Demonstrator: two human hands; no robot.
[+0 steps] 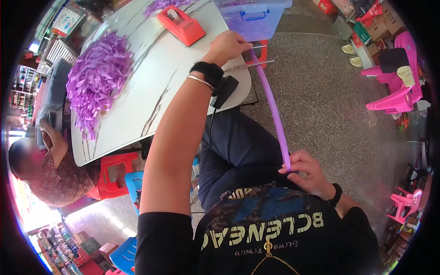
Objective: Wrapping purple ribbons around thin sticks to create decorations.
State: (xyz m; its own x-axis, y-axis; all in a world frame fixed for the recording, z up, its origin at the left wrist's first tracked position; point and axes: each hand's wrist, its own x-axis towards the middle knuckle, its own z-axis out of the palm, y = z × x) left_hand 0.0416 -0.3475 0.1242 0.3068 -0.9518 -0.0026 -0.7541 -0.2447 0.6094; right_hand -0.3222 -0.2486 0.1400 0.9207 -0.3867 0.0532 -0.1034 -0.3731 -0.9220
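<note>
A long purple ribbon point(271, 101) stretches over the floor side of the table edge, held between my hands. My left hand point(228, 46) is closed in a pinch on its upper end, beside two thin metal rods point(262, 63) that jut out past the table edge. My right hand point(306, 172), lower and close to my body, grips the ribbon's other end between thumb and fingers. Under my left wrist sits a black device point(224, 91) with a cable, at the table's edge; my wrist partly hides it.
On the white marbled table point(151, 91) lie a heap of purple ribbon strips point(100, 78) and a red tape dispenser point(182, 26). A clear plastic bin point(256, 20) stands beyond the corner. Another person point(55, 169) sits at left near a red stool point(114, 176). Pink chairs point(396, 87) are at right.
</note>
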